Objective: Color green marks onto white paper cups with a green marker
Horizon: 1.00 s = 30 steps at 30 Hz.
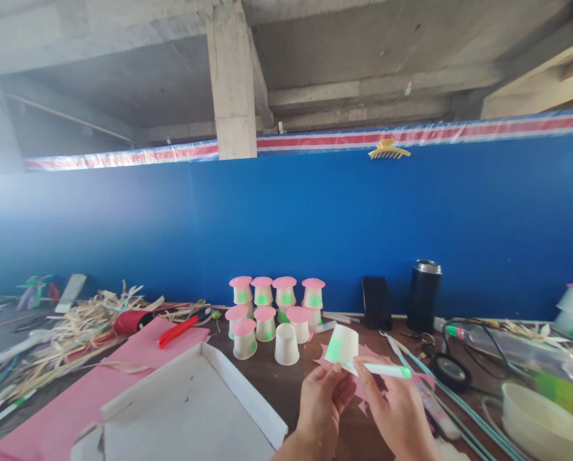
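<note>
My left hand is closed on a small white paper cup with a green patch on its side, held tilted above the table. My right hand pinches a white marker with a green tip lying across the cup's lower edge. Under both hands lies a pink paper cut-out with jagged edges. Just beyond stands a cluster of several upturned white cups with pink tops and green patches, and one plain white cup in front of them.
A white cardboard tray lies at the near left on pink paper. Straw strips and a red cutter lie left. A black flask, black box, tape roll, cables and a white bowl crowd the right. A blue wall runs behind.
</note>
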Motion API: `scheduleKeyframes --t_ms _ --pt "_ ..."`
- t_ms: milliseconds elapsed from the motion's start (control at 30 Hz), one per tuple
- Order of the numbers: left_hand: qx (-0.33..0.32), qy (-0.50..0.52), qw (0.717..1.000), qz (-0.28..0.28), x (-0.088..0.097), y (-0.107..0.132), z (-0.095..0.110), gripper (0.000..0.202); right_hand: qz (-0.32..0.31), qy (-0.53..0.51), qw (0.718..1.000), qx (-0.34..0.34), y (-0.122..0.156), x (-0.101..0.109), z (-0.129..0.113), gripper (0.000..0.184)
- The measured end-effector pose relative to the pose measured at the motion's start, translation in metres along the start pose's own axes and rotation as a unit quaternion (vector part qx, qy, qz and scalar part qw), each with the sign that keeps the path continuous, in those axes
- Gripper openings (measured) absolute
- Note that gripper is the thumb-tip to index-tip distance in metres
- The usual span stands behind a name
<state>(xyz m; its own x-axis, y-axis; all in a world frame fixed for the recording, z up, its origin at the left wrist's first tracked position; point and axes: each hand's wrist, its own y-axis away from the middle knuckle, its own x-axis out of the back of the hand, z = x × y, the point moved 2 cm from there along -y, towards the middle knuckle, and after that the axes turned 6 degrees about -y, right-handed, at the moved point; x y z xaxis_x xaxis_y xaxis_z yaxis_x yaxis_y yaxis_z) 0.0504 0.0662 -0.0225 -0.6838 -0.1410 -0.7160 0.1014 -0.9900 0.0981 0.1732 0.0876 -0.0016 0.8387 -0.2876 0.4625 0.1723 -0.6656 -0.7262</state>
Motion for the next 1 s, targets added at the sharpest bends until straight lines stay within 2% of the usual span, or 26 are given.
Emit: scheduleKeyframes --t_ms 300,433,1000 --pt "0.005 0.002 1.0 0.009 0.0007 -0.0019 -0.0011 0.02 0.004 0.002 1.0 -0.003 0.0 0.0001 -0.002 0.035" --pt "0.007 0.005 1.0 0.005 0.0007 -0.0015 -0.0019 0.021 0.024 0.025 0.999 -0.006 -0.001 0.0023 -0.002 0.036" --pt "0.005 0.009 1.0 0.013 0.0039 -0.0058 -0.0027 0.018 0.005 0.017 1.0 -0.012 -0.0004 0.0003 0.0006 0.037"
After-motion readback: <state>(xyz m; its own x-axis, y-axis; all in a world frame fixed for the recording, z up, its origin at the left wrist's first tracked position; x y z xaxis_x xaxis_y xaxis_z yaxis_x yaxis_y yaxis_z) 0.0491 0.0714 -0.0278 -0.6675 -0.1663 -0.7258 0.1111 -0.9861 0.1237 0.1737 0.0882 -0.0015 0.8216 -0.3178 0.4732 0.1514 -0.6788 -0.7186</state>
